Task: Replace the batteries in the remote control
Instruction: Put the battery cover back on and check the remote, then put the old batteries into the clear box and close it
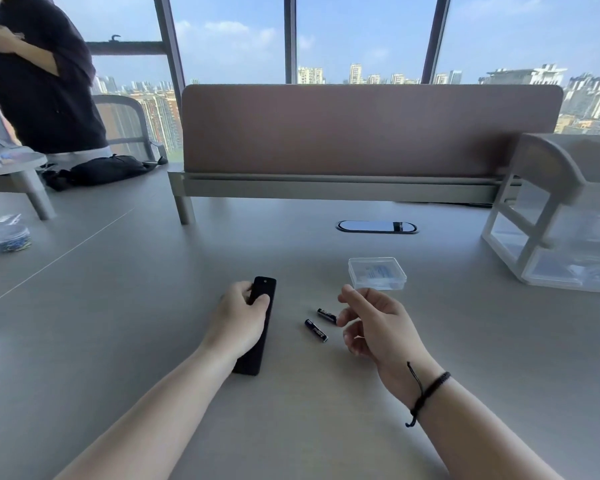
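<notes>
Battery print too blurred to read. 2 black AAA batteries [316, 330] [326, 315] lie on the grey bench [465, 341], just right of 1 black remote control [257, 323]. Left hand [238, 320] fingers curl round the remote, which lies flat. Right hand [374, 327] hovers by the batteries, fingers loosely curled, holding nothing. 1 clear plastic box [377, 273] behind. Brown divider panel [361, 129], big windows [361, 36], city skyline.

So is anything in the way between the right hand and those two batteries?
No, nothing visible. The right hand hovers open right beside the two batteries on the bare table. The clear plastic box sits farther back.
</notes>
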The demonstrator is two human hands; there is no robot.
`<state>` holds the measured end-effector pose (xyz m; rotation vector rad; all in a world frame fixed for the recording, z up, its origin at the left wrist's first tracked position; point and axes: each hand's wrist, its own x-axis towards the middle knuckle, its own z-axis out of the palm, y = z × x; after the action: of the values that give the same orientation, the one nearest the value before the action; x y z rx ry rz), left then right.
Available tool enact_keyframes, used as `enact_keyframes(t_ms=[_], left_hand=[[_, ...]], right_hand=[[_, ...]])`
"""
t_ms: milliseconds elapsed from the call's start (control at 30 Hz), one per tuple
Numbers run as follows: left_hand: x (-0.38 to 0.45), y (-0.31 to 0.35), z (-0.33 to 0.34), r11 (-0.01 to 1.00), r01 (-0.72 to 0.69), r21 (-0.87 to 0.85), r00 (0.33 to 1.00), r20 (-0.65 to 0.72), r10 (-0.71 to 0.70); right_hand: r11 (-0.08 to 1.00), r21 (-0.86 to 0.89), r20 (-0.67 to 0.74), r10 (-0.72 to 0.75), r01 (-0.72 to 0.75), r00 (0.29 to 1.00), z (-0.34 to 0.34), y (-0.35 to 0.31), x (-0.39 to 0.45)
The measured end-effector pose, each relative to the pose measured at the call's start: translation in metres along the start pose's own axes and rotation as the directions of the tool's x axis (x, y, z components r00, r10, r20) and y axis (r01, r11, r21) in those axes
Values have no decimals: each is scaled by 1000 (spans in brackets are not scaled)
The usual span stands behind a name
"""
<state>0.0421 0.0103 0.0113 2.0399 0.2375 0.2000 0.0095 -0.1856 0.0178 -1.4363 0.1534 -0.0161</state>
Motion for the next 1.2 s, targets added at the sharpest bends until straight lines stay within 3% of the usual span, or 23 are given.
enact_keyframes(t_ms=[133,267,367,433,500,567,600,733,867,933,1100,1200], left_hand=[[-1,-7,3,987,-86,135,996,27,83],[-8,-7,6,914,-188,360,982,72,173],[-16,-8,14,851,-276,446,961,99,260],[-20,-9,18,806,-341,484,938,112,329],[-24,-8,21,775,-398,492,909,99,404],[-23,-7,22,745,-441,500,879,73,471],[-21,-8,22,729,-459,508,863,63,501],[-16,-10,22,687,-468,556,846,57,530],[-7,-4,19,635,-442,633,841,46,540],[1,5,18,640,-484,597,828,76,556],[33,34,31,652,-644,400,762,402,507],[50,48,50,667,-655,355,734,511,448]], right_hand=[[999,-33,-15,-17,17,1000,0,1,0],[998,-54,-16,-29,28,999,1,3,1],[978,-186,-31,-105,97,994,-3,3,5],[849,-480,-71,-287,220,955,-13,3,17],[574,-767,-57,-504,285,862,-28,3,33],[370,-894,-12,-581,252,814,-44,7,50],[317,-924,2,-559,215,829,-52,10,59],[223,-966,37,-369,127,929,-63,17,72],[107,-970,137,-501,219,854,-52,15,67],[100,-956,182,-532,275,827,-49,16,65],[140,-923,235,-532,358,814,-51,14,63],[125,-905,287,-524,406,802,-52,13,63]])
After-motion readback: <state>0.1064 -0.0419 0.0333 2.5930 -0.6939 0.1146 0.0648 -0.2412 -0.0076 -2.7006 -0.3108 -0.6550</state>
